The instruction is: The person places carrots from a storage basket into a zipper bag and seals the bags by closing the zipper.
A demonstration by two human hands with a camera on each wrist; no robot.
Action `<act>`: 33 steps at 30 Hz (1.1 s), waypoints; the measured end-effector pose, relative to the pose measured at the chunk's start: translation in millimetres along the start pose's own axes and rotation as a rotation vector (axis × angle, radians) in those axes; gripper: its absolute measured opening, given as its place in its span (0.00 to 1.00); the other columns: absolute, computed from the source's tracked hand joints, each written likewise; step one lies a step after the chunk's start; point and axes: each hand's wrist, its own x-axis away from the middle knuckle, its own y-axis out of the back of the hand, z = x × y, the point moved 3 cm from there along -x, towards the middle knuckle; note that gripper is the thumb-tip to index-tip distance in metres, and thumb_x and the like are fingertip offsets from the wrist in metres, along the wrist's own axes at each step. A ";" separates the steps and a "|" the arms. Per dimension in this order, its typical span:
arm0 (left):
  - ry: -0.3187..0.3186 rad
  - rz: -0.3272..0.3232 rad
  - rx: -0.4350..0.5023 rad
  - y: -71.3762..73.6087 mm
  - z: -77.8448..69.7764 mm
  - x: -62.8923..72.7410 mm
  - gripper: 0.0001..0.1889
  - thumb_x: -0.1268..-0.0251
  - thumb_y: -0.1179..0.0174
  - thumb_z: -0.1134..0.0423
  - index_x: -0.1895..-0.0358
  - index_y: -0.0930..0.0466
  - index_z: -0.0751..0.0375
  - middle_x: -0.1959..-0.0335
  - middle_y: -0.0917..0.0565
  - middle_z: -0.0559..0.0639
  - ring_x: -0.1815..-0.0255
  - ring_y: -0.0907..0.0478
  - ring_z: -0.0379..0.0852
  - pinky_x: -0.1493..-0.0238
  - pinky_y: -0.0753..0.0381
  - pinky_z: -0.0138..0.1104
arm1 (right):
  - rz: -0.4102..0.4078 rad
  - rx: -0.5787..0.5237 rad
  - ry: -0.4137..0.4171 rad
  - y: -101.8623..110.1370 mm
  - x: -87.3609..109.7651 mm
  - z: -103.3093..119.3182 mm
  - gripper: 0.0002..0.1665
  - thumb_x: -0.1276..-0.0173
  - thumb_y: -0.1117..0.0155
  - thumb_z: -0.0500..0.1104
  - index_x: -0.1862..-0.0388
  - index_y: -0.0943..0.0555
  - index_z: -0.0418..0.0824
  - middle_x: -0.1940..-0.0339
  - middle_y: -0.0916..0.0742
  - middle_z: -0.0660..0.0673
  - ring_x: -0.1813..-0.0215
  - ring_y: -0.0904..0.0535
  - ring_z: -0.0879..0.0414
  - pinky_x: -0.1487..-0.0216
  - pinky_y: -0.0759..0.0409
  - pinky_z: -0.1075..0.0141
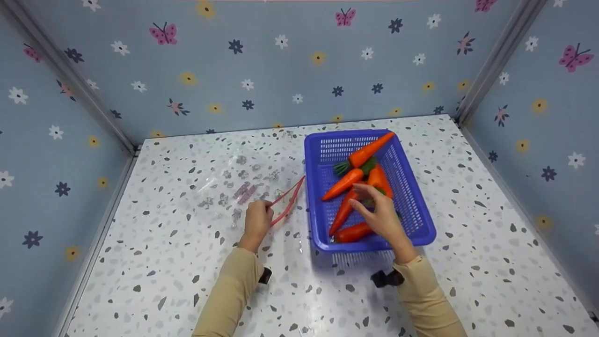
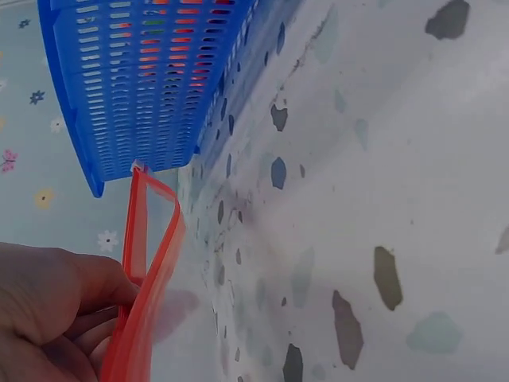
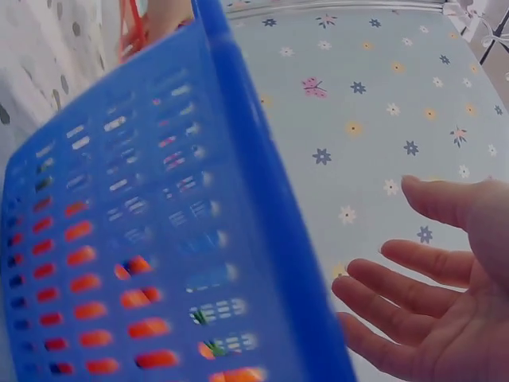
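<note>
My left hand (image 1: pixel 258 219) pinches the red zip edge (image 2: pixel 163 259) of a clear plastic bag (image 1: pixel 243 192) with a printed pattern. The bag lies on the tabletop left of the basket, its mouth spread into a narrow gap facing the basket. Over the blue basket (image 1: pixel 309 196) hovers my right hand (image 1: pixel 384 220), thumb and fingers apart, holding nothing. Inside the basket lie several orange carrots (image 1: pixel 372 150) with green tops, and a redder vegetable (image 1: pixel 351 232) is at the near end. The right hand partly hides the carrots under it.
A speckled white tabletop (image 1: pixel 164 262) carries everything. Blue floral panels (image 1: pixel 290 61) stand behind it and along both sides. The perforated basket has raised walls, and its left rim is close to the bag's mouth.
</note>
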 end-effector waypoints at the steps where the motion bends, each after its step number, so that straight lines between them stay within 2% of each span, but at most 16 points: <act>1: -0.007 -0.016 0.012 2.0 -1.8 0.5 0.09 0.48 0.49 0.77 0.67 0.19 0.74 0.74 0.19 0.59 0.76 0.25 0.48 0.72 0.24 0.39 | -0.006 -0.014 -0.001 -2.5 0.3 -0.3 0.20 0.41 0.39 0.39 0.49 0.25 0.35 0.56 0.18 0.44 0.57 0.22 0.50 0.59 0.22 0.59; 4: -0.018 -0.044 0.059 7.3 -6.8 1.8 0.09 0.48 0.49 0.77 0.66 0.19 0.75 0.74 0.19 0.59 0.77 0.27 0.47 0.74 0.24 0.38 | -0.021 -0.070 -0.003 -9.3 1.2 2.8 0.19 0.41 0.39 0.37 0.50 0.25 0.34 0.58 0.18 0.42 0.60 0.21 0.51 0.62 0.21 0.60; 11: -0.029 -0.110 0.129 16.4 -20.3 5.3 0.09 0.46 0.48 0.76 0.66 0.19 0.74 0.72 0.19 0.60 0.73 0.22 0.50 0.70 0.22 0.39 | -0.036 -0.174 -0.002 -18.2 2.8 32.7 0.15 0.41 0.42 0.30 0.54 0.26 0.27 0.60 0.19 0.35 0.60 0.22 0.43 0.63 0.23 0.66; 13: -0.019 -0.122 0.132 18.1 -24.4 6.8 0.08 0.46 0.48 0.76 0.66 0.19 0.74 0.73 0.19 0.59 0.73 0.23 0.49 0.70 0.22 0.38 | -0.038 -0.180 -0.015 -21.7 2.9 32.8 0.14 0.40 0.42 0.30 0.54 0.26 0.27 0.60 0.19 0.35 0.61 0.22 0.44 0.63 0.23 0.65; 20: -0.011 -0.182 0.121 25.8 -34.4 17.7 0.07 0.49 0.46 0.77 0.69 0.19 0.74 0.75 0.20 0.59 0.76 0.25 0.48 0.72 0.23 0.38 | -0.015 -0.231 -0.061 -31.9 5.2 31.7 0.15 0.39 0.43 0.32 0.53 0.26 0.27 0.59 0.20 0.31 0.61 0.23 0.42 0.59 0.25 0.51; 27: 0.061 -0.175 0.146 32.3 -40.3 31.5 0.08 0.48 0.46 0.76 0.67 0.19 0.74 0.74 0.20 0.59 0.75 0.26 0.49 0.71 0.24 0.38 | -0.002 -0.264 -0.073 -40.6 7.2 30.6 0.16 0.39 0.43 0.31 0.53 0.27 0.24 0.58 0.21 0.30 0.59 0.24 0.41 0.58 0.25 0.51; 33: 0.054 -0.229 0.155 35.9 -41.0 38.3 0.07 0.49 0.45 0.77 0.68 0.19 0.75 0.74 0.20 0.60 0.76 0.26 0.49 0.72 0.23 0.38 | 0.003 -0.303 -0.068 -45.7 8.0 29.8 0.15 0.39 0.43 0.30 0.54 0.27 0.23 0.60 0.20 0.30 0.60 0.23 0.40 0.59 0.23 0.53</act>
